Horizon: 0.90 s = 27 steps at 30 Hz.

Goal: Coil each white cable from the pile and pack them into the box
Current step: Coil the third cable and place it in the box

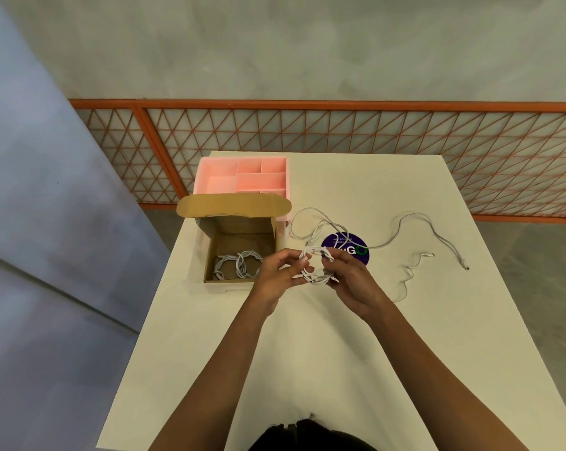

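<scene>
A white cable coil (315, 267) hangs between both hands above the table, just right of the box. My left hand (276, 275) pinches its left side and my right hand (353, 281) grips its right side. The open cardboard box (210, 252) stands at the table's left edge and holds two coiled white cables (237, 264). Loose white cables lie uncoiled on the table: one (311, 222) loops behind my hands, another (428, 229) stretches to the right, and a thin one (408, 278) curls near my right hand.
A pink divided organiser tray (210, 177) stands behind the box at the far left corner. A round purple sticker (356, 252) lies on the white table (307, 353). An orange lattice railing (340, 105) runs beyond the far edge.
</scene>
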{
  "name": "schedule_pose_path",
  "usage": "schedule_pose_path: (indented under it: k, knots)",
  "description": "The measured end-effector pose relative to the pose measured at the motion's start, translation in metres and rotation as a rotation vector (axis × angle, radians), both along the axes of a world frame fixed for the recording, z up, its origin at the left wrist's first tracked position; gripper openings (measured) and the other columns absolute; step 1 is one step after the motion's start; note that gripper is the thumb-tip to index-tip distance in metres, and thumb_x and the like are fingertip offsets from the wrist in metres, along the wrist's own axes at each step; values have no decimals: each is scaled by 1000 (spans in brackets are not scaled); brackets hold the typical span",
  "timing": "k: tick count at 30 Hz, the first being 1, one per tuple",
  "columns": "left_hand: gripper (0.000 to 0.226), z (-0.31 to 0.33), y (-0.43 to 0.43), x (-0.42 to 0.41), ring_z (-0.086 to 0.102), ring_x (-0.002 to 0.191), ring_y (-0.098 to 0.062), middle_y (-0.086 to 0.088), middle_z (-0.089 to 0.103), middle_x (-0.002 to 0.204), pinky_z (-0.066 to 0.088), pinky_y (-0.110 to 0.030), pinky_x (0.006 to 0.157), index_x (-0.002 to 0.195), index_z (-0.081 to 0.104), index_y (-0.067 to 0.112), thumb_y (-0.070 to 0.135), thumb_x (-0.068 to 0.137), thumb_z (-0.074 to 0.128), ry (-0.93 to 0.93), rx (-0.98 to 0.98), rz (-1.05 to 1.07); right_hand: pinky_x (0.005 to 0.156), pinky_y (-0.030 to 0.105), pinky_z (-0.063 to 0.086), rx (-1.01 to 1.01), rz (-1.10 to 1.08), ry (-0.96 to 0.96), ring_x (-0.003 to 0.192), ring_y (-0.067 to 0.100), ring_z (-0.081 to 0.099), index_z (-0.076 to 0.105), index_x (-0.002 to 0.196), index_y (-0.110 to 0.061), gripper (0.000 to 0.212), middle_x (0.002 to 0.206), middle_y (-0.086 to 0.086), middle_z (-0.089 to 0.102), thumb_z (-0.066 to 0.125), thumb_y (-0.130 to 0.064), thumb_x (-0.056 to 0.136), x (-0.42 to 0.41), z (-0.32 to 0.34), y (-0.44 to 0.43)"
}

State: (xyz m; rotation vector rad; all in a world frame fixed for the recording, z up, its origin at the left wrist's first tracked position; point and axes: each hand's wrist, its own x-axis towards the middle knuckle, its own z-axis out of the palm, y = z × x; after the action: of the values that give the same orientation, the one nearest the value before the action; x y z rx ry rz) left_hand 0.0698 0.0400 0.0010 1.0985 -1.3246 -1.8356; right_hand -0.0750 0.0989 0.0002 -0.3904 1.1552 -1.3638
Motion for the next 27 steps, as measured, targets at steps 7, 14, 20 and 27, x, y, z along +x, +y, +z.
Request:
schedule_pose_path:
  k: [7, 14, 20, 27]
  knots:
    - [10, -1, -5, 2, 67, 83, -15, -8, 61, 90, 58, -28, 73, 99, 63, 4, 2, 90, 59, -13, -110, 17, 77, 31, 51, 115, 287, 8, 94, 20, 61, 59, 110, -9, 34, 98, 8, 65, 49, 10, 84, -2, 10, -2]
    - [8, -3, -6, 3, 66, 86, -19, -10, 62, 90, 58, -33, 76, 96, 64, 7, 3, 89, 61, -24, -142, 35, 81, 36, 57, 150, 313, -99, 98, 25, 61, 58, 110, -5, 37, 97, 10, 63, 48, 18, 83, -4, 12, -5]
    - [11, -2, -9, 13, 65, 85, -12, -4, 66, 87, 58, -23, 69, 100, 64, 3, 3, 89, 60, -43, -130, 61, 89, 31, 52, 144, 317, -132, 97, 23, 61, 54, 111, -4, 47, 101, 11, 61, 48, 27, 77, 5, 1, -7]
    - [14, -18, -17, 35, 63, 88, -18, -10, 66, 93, 58, -26, 71, 102, 68, 7, 6, 89, 63, -160, -72, 177, 93, 36, 49, 125, 298, 144, 90, 17, 56, 62, 113, -2, 21, 94, 7, 59, 55, -7, 93, 20, -4, -21]
